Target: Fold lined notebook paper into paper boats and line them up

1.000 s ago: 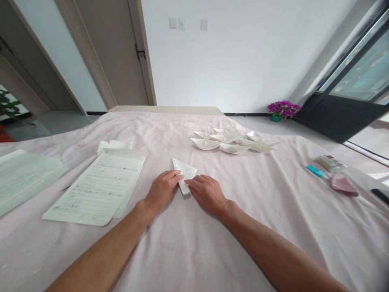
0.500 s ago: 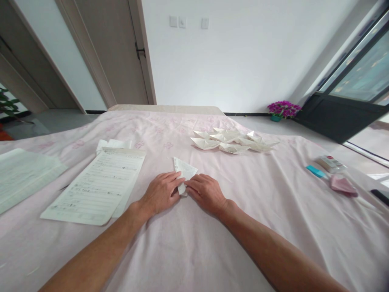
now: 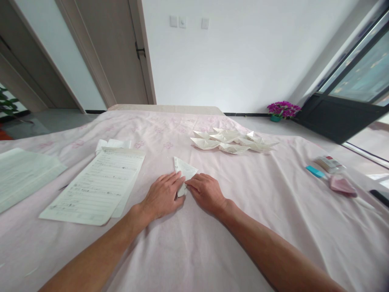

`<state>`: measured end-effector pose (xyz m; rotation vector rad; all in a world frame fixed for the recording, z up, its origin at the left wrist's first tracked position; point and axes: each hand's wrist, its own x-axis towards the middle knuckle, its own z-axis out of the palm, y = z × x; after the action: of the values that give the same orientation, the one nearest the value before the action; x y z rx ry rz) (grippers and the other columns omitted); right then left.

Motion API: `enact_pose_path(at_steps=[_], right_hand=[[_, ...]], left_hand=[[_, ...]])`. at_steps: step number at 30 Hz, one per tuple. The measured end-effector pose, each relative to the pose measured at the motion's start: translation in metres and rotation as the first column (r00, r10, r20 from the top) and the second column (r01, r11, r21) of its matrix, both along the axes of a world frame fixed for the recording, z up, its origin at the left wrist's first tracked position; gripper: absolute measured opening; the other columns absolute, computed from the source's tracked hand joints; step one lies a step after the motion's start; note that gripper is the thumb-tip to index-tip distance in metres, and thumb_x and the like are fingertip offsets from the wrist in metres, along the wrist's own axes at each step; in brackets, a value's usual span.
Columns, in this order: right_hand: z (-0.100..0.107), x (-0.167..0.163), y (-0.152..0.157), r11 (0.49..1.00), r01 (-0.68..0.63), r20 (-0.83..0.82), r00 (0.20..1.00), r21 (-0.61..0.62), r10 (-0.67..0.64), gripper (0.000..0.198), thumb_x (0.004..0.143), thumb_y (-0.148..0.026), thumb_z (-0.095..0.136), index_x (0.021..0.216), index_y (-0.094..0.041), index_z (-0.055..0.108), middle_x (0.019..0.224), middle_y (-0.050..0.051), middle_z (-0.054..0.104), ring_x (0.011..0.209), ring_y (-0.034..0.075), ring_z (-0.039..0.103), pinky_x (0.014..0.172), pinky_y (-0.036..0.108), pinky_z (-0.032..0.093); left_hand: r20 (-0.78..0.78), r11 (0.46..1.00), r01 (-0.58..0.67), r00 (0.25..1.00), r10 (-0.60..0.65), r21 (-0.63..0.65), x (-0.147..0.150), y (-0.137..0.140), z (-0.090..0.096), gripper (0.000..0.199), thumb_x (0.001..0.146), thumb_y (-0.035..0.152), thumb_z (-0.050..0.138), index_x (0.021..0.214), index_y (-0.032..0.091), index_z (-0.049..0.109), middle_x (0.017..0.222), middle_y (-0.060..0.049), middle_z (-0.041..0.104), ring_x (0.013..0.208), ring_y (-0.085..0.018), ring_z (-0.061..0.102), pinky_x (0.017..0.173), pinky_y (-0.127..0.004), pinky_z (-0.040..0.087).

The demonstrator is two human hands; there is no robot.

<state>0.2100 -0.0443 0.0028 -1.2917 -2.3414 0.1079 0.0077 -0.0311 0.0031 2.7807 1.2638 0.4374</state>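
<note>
A small sheet of folded white paper (image 3: 184, 168) with writing along one edge lies on the cloth in front of me, its upper part a triangle. My left hand (image 3: 165, 193) rests flat over its left side, fingers stretched out and thumb apart at the lower edge. On the other side, my right hand (image 3: 207, 190) has its fingers curled together, with thumb and forefinger closed at the paper's right edge. Both hands cover the paper's lower part in places. Beyond them, to the right, sits a cluster of several folded paper boats (image 3: 229, 140).
Written sheets (image 3: 94, 186) lie at left, beside another large sheet (image 3: 27, 174). At right are a blue eraser-like block (image 3: 315, 171), a small package (image 3: 330, 164), a pink item (image 3: 343, 185) and a dark object (image 3: 379, 197). A pink cloth (image 3: 170, 251) covers the surface.
My left hand has flattened over the paper, its thumb now spread out at the lower edge. The paper's lower flap lies flatter. My right hand stays almost where it was.
</note>
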Motion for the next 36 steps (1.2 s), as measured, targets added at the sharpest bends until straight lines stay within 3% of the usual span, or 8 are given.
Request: enact_pose_path(at_steps=[4,9,14,23,28,36], right_hand=[[-0.001,0.000,0.001,1.000,0.003,-0.011,1.000,-0.009,-0.003,0.020,0.097,-0.025,0.051,0.105,-0.023,0.070,0.091,0.003,0.068,0.085,0.016,0.060,0.080,0.028,0.040],[-0.002,0.001,0.002,1.000,-0.003,-0.006,1.000,-0.012,0.002,0.020,0.097,-0.024,0.052,0.105,-0.024,0.071,0.091,0.003,0.068,0.084,0.016,0.059,0.078,0.028,0.040],[-0.002,0.001,0.002,1.000,-0.012,-0.008,1.000,-0.009,0.012,0.020,0.097,-0.023,0.051,0.102,-0.024,0.071,0.090,0.003,0.067,0.084,0.016,0.058,0.077,0.028,0.039],[0.001,-0.001,0.002,0.999,-0.039,0.001,0.999,-0.015,0.039,0.019,0.096,-0.019,0.052,0.100,-0.024,0.071,0.089,0.003,0.065,0.084,0.015,0.056,0.077,0.027,0.038],[0.000,-0.001,0.003,0.999,-0.040,0.017,0.999,-0.024,0.040,0.020,0.095,-0.017,0.053,0.101,-0.024,0.071,0.090,0.003,0.064,0.085,0.016,0.055,0.078,0.028,0.038],[0.007,-0.003,0.000,0.999,-0.034,0.053,0.998,-0.039,0.036,0.018,0.097,-0.027,0.053,0.102,-0.024,0.070,0.092,0.003,0.062,0.085,0.016,0.054,0.076,0.029,0.036]], left_hand=[[0.031,1.000,-0.003,1.000,0.002,0.022,0.002,0.000,-0.001,0.050,0.084,0.024,0.057,0.132,0.013,0.055,0.143,-0.016,0.052,0.133,-0.027,0.049,0.114,-0.043,0.036],[0.028,1.000,0.002,1.000,-0.003,0.016,0.000,0.001,-0.001,0.044,0.090,0.029,0.053,0.131,0.013,0.057,0.142,-0.015,0.053,0.132,-0.027,0.049,0.113,-0.044,0.038],[0.072,1.000,0.004,0.997,-0.004,0.002,-0.001,0.005,-0.003,0.040,0.090,0.017,0.046,0.128,0.014,0.059,0.141,-0.013,0.055,0.132,-0.023,0.050,0.113,-0.041,0.039],[0.190,1.000,-0.007,0.982,0.009,-0.014,-0.001,0.008,-0.009,0.038,0.096,0.021,0.038,0.126,0.015,0.062,0.139,-0.011,0.057,0.131,-0.021,0.052,0.112,-0.042,0.041],[0.261,0.996,0.007,0.965,0.016,-0.088,-0.004,0.009,-0.005,0.040,0.097,0.022,0.034,0.125,0.015,0.063,0.138,-0.010,0.058,0.130,-0.019,0.052,0.112,-0.040,0.042],[0.401,0.976,-0.059,0.905,0.140,-0.209,-0.003,0.010,-0.010,0.043,0.097,0.024,0.031,0.128,0.015,0.060,0.134,-0.008,0.062,0.126,-0.018,0.055,0.111,-0.035,0.042]])
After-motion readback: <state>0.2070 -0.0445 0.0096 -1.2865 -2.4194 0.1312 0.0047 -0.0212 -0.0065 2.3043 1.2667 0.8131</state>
